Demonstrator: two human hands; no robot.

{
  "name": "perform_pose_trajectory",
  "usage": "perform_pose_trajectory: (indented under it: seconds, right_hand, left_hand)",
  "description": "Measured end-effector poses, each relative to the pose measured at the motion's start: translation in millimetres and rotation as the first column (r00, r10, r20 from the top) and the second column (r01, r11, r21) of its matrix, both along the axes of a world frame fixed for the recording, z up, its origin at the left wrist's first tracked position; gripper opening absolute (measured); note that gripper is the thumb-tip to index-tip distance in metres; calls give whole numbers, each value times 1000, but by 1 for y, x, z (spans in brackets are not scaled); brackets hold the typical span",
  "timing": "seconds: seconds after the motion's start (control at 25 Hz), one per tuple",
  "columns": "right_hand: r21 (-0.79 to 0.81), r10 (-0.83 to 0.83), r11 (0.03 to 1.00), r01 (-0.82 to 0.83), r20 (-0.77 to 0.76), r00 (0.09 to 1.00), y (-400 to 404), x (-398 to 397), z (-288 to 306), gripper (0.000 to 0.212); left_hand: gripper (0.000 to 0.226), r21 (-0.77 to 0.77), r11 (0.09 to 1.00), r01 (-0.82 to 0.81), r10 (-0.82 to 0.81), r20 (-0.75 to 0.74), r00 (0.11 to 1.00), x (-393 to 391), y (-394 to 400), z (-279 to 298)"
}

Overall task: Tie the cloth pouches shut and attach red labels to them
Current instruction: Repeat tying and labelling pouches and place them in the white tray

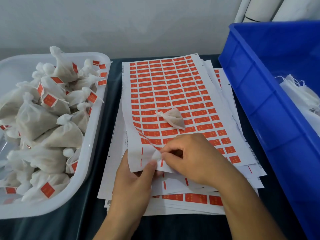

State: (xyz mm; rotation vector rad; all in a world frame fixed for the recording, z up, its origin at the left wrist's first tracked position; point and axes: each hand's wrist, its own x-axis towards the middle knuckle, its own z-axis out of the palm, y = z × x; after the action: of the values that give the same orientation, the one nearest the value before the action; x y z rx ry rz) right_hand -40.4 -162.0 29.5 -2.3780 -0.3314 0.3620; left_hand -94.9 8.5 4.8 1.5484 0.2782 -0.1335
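Wall: a plain pale grey wall is running across the whole back, unmarked.
Tabletop: a dark teal cloth-covered tabletop is butting up against the wall.
Corner: white rolled tubes are leaning at upper right.
Light: soft, even light is falling, casting faint shadows.

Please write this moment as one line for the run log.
left hand: holds label sheet corner | right hand: peeling label | tied pouch: on sheet, unlabeled
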Motion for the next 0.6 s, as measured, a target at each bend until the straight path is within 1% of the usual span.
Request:
perform_pose_trajectory:
  seconds: [0.08,0.2,0.4,0.6]
  right_hand:
    - [5,5,1000,-5,7,1000,-1,1,0,13]
    - [45,-11,999,12,-24,1000,-3,3,1,8]
    - [8,20,1000,-19,-30,999,2,4,-1,12]
    - [35,36,999,-35,-22,999,1,3,1,9]
  left_hand:
    - [30,-6,1000,-3,3,-8,1000,0,2,-1]
    - [30,-3,1000,-10,10,-6,1000,-1,4,-3]
    - [30,33,999,-33,33,-13,999,-2,4,-5]
    - [30,27,999,-34,34,-19,999,-1,4,-3]
